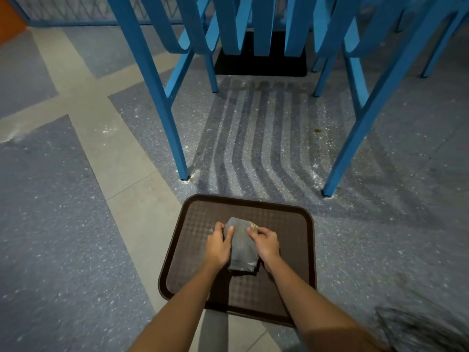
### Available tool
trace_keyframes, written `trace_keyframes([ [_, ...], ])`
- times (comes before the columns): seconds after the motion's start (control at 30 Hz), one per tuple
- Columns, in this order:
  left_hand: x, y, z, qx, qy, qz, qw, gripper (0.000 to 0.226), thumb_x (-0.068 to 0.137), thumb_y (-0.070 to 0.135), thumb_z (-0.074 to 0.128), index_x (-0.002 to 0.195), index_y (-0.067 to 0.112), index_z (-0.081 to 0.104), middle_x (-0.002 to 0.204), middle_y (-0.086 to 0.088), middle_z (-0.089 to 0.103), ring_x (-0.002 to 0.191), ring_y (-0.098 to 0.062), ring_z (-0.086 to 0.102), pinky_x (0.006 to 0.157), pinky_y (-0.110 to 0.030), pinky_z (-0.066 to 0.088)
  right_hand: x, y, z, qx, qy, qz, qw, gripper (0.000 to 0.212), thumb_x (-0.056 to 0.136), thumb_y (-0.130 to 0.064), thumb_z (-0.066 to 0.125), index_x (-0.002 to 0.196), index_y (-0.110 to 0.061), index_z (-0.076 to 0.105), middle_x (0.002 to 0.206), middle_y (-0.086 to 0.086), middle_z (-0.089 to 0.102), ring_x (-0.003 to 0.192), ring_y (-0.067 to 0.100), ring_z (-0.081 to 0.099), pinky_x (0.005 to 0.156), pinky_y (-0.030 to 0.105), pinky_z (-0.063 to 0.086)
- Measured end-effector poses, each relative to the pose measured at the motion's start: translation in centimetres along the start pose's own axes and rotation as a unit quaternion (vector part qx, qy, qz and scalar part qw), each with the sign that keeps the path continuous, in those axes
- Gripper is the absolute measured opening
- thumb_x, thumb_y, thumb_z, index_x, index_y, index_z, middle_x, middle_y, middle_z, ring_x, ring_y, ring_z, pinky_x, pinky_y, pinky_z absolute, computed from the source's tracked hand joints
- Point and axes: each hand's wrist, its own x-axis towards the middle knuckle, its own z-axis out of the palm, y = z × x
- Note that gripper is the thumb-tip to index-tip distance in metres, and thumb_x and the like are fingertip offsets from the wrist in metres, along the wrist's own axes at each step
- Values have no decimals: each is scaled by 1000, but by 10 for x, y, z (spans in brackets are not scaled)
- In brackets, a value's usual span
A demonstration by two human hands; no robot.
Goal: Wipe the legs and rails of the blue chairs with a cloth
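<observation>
Head view, item one: folded grey cloth on the brown textured plastic tray, pinched between my left hand and right hand, fingers curled on its edges. Blue metal chair legs ahead of both hands, unwiped. Risk, I judge: crumbs on its far corner smearing onto legs.

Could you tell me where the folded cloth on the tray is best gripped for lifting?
Probably by its two long side edges, from above, as the left hand and right hand hold it: the cloth lies flat on the tray, a narrow folded stack.
</observation>
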Motion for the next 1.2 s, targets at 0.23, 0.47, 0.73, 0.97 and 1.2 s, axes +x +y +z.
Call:
trace_keyframes([
  [0.23, -4, -15, 17, 75, -14, 10, 997, 28, 101, 40, 41, 98, 12, 47, 88, -6, 65, 80, -20, 64, 65, -32, 47, -9, 20, 3, -102, 96, -51, 989, 21, 83, -34, 71, 91, -17, 61, 72, 2, 66, 71, 18, 66, 54, 24, 45],
  [0.47, -1, -9, 24, 204, -3, 43, 978, 33, 103, 40, 32, 110, 12, 47, 115, -10, 57, 98, -29, 60, 77, -36, 43, -14, 21, -1, -211, 134, -74, 965, 29, 85, -45, 65, 102, -23, 58, 89, 2, 68, 81, 21, 66, 66, 34, 54],
  [0.73, 3, -5, 18, 312, -11, 38, 949, 36, 103, 45, 25, 111, 16, 45, 113, -8, 66, 101, -30, 65, 80, -40, 47, -14, 15, -5, -244, 122, -78, 959, 28, 83, -43, 67, 104, -26, 58, 88, -4, 68, 83, 15, 65, 68, 31, 54],
  [0.97, 5, -1, 14, 382, -24, 41, 923, 39, 103, 44, 25, 118, 16, 47, 114, -8, 66, 110, -27, 60, 90, -41, 46, -13, 12, -10, -242, 86, -73, 964, 31, 83, -35, 71, 108, -22, 58, 98, 3, 68, 90, 19, 65, 70, 29, 50],
  [1.2, 7, 19, -2, 430, -43, 22, 902, 43, 102, 42, 28, 123, 15, 54, 129, -8, 57, 124, -27, 49, 103, -46, 36, -21, -13, -21, -230, 83, -85, 966, 31, 83, -37, 70, 106, -21, 57, 96, 2, 64, 88, 19, 63, 67, 27, 44],
])
